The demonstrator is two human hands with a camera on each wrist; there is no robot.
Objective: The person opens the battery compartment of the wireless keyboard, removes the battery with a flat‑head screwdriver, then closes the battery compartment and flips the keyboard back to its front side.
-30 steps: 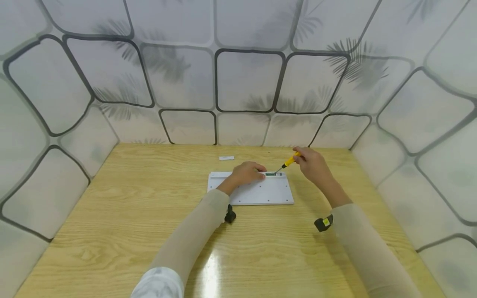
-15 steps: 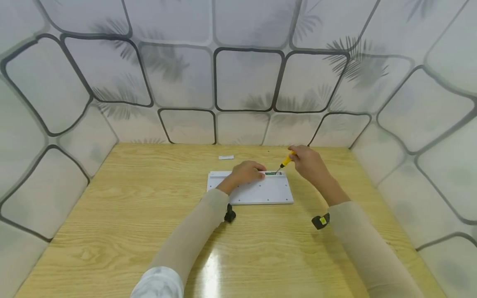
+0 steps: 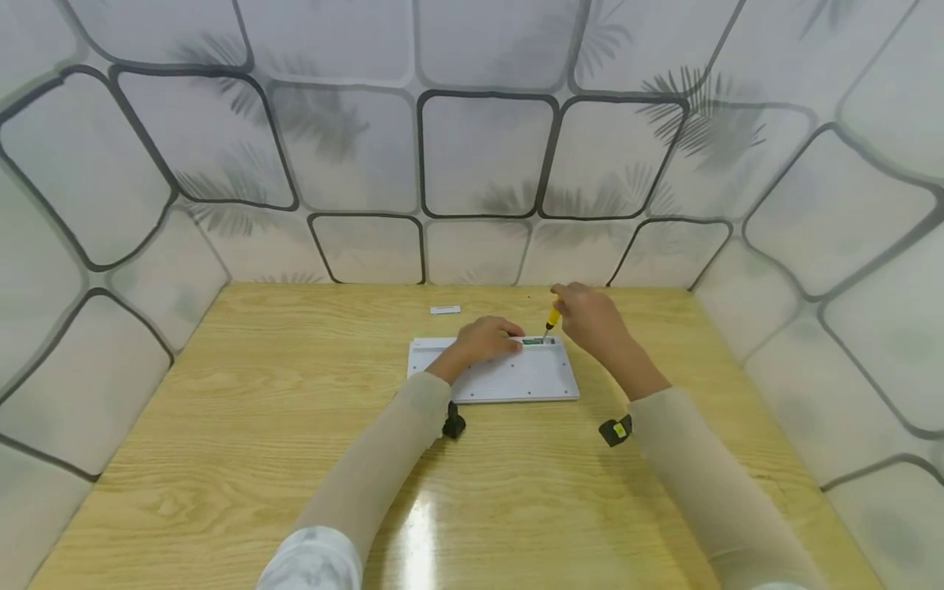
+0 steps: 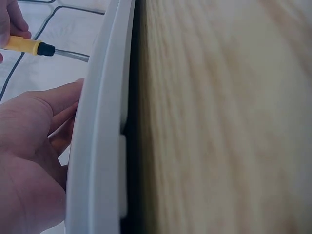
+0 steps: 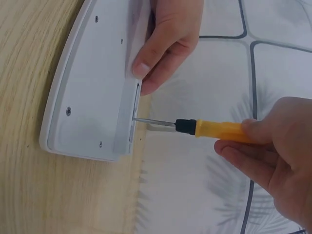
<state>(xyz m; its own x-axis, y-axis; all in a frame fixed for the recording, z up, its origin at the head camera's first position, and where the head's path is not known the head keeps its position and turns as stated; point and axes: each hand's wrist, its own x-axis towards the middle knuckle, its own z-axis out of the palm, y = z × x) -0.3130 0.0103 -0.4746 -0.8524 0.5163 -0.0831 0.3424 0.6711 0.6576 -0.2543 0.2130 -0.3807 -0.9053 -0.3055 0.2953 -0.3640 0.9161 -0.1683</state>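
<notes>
A white keyboard [image 3: 516, 381] lies with its screw-dotted underside up on the wooden table. Its raised far edge has an open slot [image 3: 532, 342] showing something green inside. My left hand [image 3: 483, 340] grips that edge beside the slot; the right wrist view shows the thumb [image 5: 141, 69] on the underside and fingers behind the edge. In my right hand [image 3: 592, 318] is a yellow-handled screwdriver [image 5: 219, 129] with a black collar. Its metal tip meets the slot near the right end. How deep the tip goes is hidden.
Behind the keyboard lies a small flat white strip [image 3: 445, 310], apart from it. Patterned cloth walls [image 3: 479, 250] close off the back and sides of the table [image 3: 295, 442]. Black wrist cameras hang under both sleeves.
My right hand has moved left, and the screwdriver now stands more upright, its tip still at the slot. The left hand stays on the keyboard. The whole head view shifts slightly.
</notes>
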